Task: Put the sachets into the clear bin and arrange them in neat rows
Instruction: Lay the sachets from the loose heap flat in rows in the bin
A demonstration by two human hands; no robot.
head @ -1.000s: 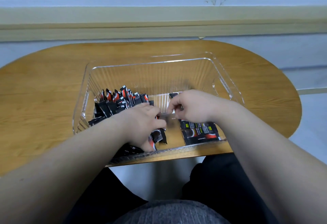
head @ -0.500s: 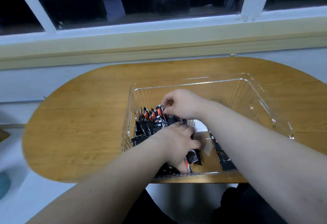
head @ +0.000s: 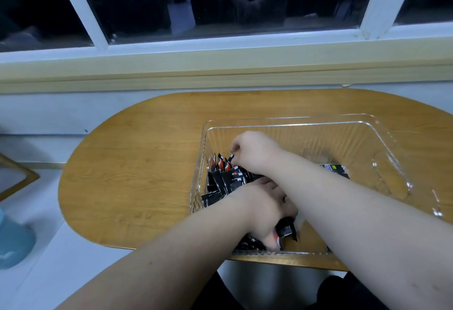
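In the clear bin (head: pixel 289 120), our right hand (head: pixel 255 153) pinches an upright sachet (head: pixel 231 157); our left hand (head: pixel 262 209) curls its fingers (head: pixel 277 192) round loose sachets (head: pixel 285 230).

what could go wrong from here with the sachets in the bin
1. The right hand pinches the top of the leaning standing sachets; a nudge might topple the row.
2. The right forearm crosses over the left hand, which grips a sachet bundle, so the hands may bump.
3. The clear bin sits at the table front edge; a pull could slide it off.
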